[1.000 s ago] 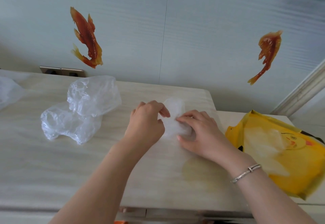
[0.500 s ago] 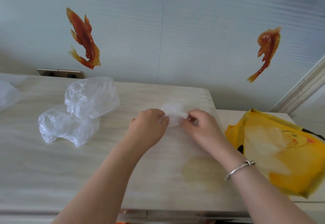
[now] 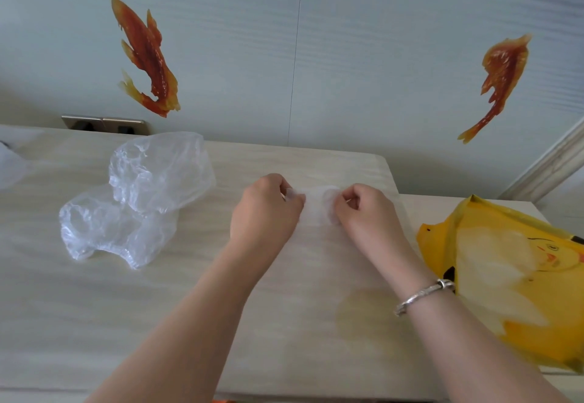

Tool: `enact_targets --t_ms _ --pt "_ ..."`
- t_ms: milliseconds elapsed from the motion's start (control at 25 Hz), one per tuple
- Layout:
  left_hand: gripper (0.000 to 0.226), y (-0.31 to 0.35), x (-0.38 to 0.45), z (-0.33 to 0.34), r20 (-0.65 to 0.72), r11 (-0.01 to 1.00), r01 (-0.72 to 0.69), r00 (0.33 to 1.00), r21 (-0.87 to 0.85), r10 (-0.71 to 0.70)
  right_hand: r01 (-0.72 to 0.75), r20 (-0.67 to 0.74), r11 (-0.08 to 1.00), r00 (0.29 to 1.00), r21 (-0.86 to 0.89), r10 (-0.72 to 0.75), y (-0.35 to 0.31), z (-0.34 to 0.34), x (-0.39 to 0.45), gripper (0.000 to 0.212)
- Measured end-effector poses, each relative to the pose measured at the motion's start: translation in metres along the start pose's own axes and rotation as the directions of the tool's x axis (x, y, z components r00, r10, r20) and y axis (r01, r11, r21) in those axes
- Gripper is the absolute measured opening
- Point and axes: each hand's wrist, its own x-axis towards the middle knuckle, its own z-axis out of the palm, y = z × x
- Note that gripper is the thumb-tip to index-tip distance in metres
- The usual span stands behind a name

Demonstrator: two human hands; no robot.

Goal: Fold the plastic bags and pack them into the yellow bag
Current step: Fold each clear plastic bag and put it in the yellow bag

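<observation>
**Small clear bag pinched between both hands**

Far to the left of the hands, at the frame edge, a scrap of white plastic (image 3: 11,167) on the pale wooden desk (image 3: 94,323). Nearer, still left of the left hand, two crumpled clear plastic bags (image 3: 139,197) lying loose, overlapping each other. Above them on the wall, an orange fish sticker (image 3: 147,58) and a metal socket plate (image 3: 102,123).

At centre, left hand (image 3: 267,210) curled, fingers and thumb pinching the left end of a small folded plastic bag (image 3: 317,205). Bag stretched flat between the two hands, low over the desk; contact with the desk unclear. Right hand (image 3: 368,213) likewise curled, pinching the right end. Silver bracelet (image 3: 423,295) on the right wrist.

Right of the right hand, close beside the forearm, the yellow bag (image 3: 521,292) lying on a lower adjoining surface, a cartoon duck face printed on it. Above, on the wall, a second orange fish sticker (image 3: 502,77).
</observation>
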Motion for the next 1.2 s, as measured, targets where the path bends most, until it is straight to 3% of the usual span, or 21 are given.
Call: enact_targets --t_ms 160,280,480,560,640,720,800,920,1040,1200 --pt "0.026 -0.001 0.002 0.005 -0.048 1.0 0.02 0.999 0.0 -0.02 -0.006 -0.005 0.996 1.0 0.09 0.007 -0.006 0.006 -0.002 0.024" --pt "0.037 0.003 0.004 0.006 -0.063 0.999 0.028 0.998 0.03 -0.026 0.112 -0.04 0.991 0.992 -0.075 -0.116 -0.004 0.012 -0.002 0.031" --pt "0.04 0.005 0.001 0.006 -0.037 0.993 0.048 0.998 0.11 -0.044 0.224 -0.123 0.926 0.955 -0.303 -0.271 -0.001 0.018 0.001 0.021" --pt "0.026 0.004 0.0 0.006 -0.083 0.98 -0.005 0.996 0.198 0.022 0.263 -0.171 0.892 0.924 -0.367 -0.343 0.0 0.02 0.001 0.02" --pt "0.017 0.003 -0.002 0.006 -0.138 0.947 -0.138 0.973 0.289 0.184 0.27 -0.162 0.868 0.918 -0.418 -0.363 0.0 0.021 0.003 0.025" --pt "0.034 0.001 -0.005 0.008 -0.068 0.873 -0.32 0.927 0.369 0.369 0.258 -0.122 0.87 0.934 -0.42 -0.336 0.001 0.022 0.005 0.024" --pt "0.044 0.0 -0.008 0.01 0.104 0.771 -0.44 0.889 0.459 0.446 0.221 -0.098 0.883 0.954 -0.414 -0.285 0.002 0.021 0.007 0.021" --pt "0.05 -0.009 -0.007 0.011 0.268 0.714 -0.431 0.902 0.552 0.338 0.144 -0.084 0.909 0.978 -0.39 -0.191 0.0 0.023 0.009 0.023" --pt "0.055 -0.015 -0.005 0.011 0.305 0.731 -0.376 0.922 0.57 0.237 0.095 -0.08 0.92 0.988 -0.381 -0.135 -0.002 0.024 0.011 0.028" --pt "0.056 -0.017 -0.003 0.012 0.328 0.729 -0.37 0.921 0.576 0.209 0.081 -0.061 0.92 0.992 -0.384 -0.113 -0.004 0.025 0.012 0.028"
